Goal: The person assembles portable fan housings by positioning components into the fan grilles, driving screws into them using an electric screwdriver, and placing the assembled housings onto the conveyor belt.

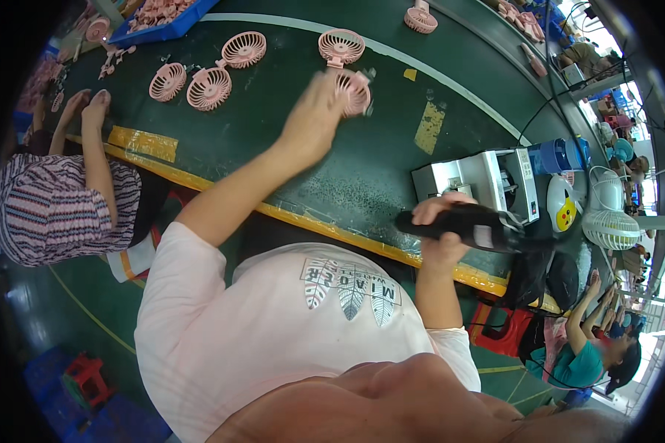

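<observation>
My left hand reaches far over the green table, its fingers closed at the edge of a pink round fan housing. Both hand and housing are blurred, so the exact grip is hard to see. Another pink fan housing lies just beyond it. My right hand is wrapped round a black electric screwdriver, held nearly level above the table's near edge. To the left, more pink slatted housings lie in a group: one at the back, one in front and one leftmost.
A white boxy machine stands behind the screwdriver, with a white desk fan further right. A blue tray of pink parts is at the far left. Another person's arm rests at the left table edge. Black cables hang at the right.
</observation>
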Action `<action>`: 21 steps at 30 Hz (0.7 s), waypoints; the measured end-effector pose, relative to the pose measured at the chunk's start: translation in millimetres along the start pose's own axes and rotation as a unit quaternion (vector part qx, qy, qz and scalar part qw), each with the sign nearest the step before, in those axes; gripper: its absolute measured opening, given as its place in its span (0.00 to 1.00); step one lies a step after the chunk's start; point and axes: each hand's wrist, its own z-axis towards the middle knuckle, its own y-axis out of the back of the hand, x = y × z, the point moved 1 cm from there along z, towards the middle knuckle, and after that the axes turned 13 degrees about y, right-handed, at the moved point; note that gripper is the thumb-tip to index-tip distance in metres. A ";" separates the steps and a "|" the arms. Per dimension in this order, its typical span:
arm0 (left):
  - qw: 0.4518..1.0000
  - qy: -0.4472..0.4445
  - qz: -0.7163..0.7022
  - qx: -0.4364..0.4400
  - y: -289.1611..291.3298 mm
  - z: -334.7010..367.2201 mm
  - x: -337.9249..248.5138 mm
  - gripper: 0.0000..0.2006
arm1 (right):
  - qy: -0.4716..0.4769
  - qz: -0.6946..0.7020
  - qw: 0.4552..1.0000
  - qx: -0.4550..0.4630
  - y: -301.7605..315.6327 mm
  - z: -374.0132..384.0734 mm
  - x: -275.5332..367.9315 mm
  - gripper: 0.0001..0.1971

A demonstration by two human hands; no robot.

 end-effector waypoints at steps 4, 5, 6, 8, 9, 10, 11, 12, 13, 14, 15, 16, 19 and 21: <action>0.972 -0.007 -0.234 0.031 65.9 37.6 -30.1 0.26 | -0.029 0.008 0.999 0.027 -7.6 -9.3 -10.6 0.32; 0.940 -0.046 -0.331 0.071 80.2 39.0 -37.1 0.28 | -0.029 0.000 0.999 0.030 -7.9 -9.4 -10.0 0.32; 0.840 -0.047 -0.528 0.113 94.5 36.9 -50.7 0.31 | -0.031 -0.038 0.998 0.025 -11.1 -7.1 -8.3 0.32; 0.654 -0.058 -0.746 0.112 117.4 33.9 -78.0 0.36 | -0.037 -0.071 0.997 0.010 -14.9 -4.9 -8.1 0.33; 0.607 -0.072 -0.788 0.074 133.1 36.1 -85.9 0.37 | -0.040 -0.069 0.997 0.016 -14.6 -4.8 -7.1 0.33; 0.546 -0.079 -0.827 0.110 150.6 40.7 -84.3 0.35 | -0.031 -0.038 0.999 0.013 -10.5 -6.4 -8.5 0.33; 0.481 -0.087 -0.860 0.145 162.3 42.5 -81.5 0.34 | -0.022 -0.006 1.000 0.009 -8.2 -7.7 -9.5 0.33; 0.483 -0.083 -0.860 0.141 159.8 38.8 -75.7 0.34 | -0.009 -0.011 1.000 0.008 -8.8 -7.9 -10.6 0.33; 0.484 -0.079 -0.860 0.140 160.2 38.2 -75.0 0.34 | -0.006 -0.008 1.000 0.014 -7.6 -7.9 -11.6 0.32; 0.486 -0.075 -0.860 0.139 160.4 37.2 -75.4 0.34 | -0.003 -0.005 1.000 0.021 -5.7 -8.9 -12.9 0.32; 0.488 -0.072 -0.859 0.138 160.3 35.8 -77.2 0.34 | 0.033 -0.060 0.998 0.008 -3.2 -15.5 -14.6 0.30; 0.490 -0.078 -0.857 0.141 163.5 40.1 -74.4 0.33 | 0.079 -0.117 0.990 -0.007 -4.5 -17.4 -17.3 0.27; 0.498 -0.092 -0.850 0.143 167.8 44.4 -73.0 0.33 | 0.075 -0.109 0.991 0.003 -8.8 -8.7 -14.3 0.28; 0.503 -0.094 -0.847 0.144 169.0 44.3 -72.7 0.33 | 0.059 -0.104 0.993 0.007 -12.5 -4.2 -8.9 0.28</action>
